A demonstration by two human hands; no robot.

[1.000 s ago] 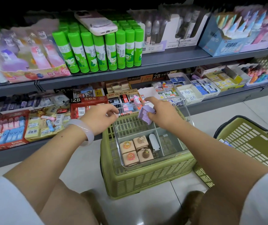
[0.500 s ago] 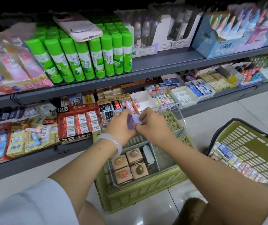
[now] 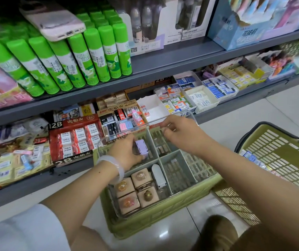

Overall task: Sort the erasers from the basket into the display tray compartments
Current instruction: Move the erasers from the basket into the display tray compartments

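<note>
A person crouches in front of store shelves, looking down at their two bare hands over a clear display tray point(image 3: 193, 115) in the centre of the frame. The tray sits on top of an olive-green basket point(image 3: 163, 217) on the tiled floor and is split by grey dividers into compartments.

The left hand point(image 3: 125, 151), wearing a pale bangle point(image 3: 113, 166) at the wrist, is left of centre. Its fingers curl around a small lilac eraser point(image 3: 141, 148) and hold it low inside the tray's far-left compartment; whether the eraser touches the bottom cannot be told.

The right hand point(image 3: 179, 132) is just above and right of it, over the far-right compartment, near the tray's back rim. Its fingers are loosely curled and hold nothing.

In the near-left compartment, lower centre of the frame, four tan square erasers point(image 3: 136, 189) with small figures on top lie packed together — a white eraser point(image 3: 158, 175) stands beside them against the divider. The two right-hand compartments hold nothing that shows.

At the right edge of the frame a second green basket point(image 3: 281, 156) contains small packaged erasers point(image 3: 250, 156).

Behind the hands, the lower shelf is crowded with boxes of erasers. The upper shelf, upper left of the frame, carries rows of green glue sticks point(image 3: 69, 58) with a phone point(image 3: 54, 19) in a pink case lying across their tops.
</note>
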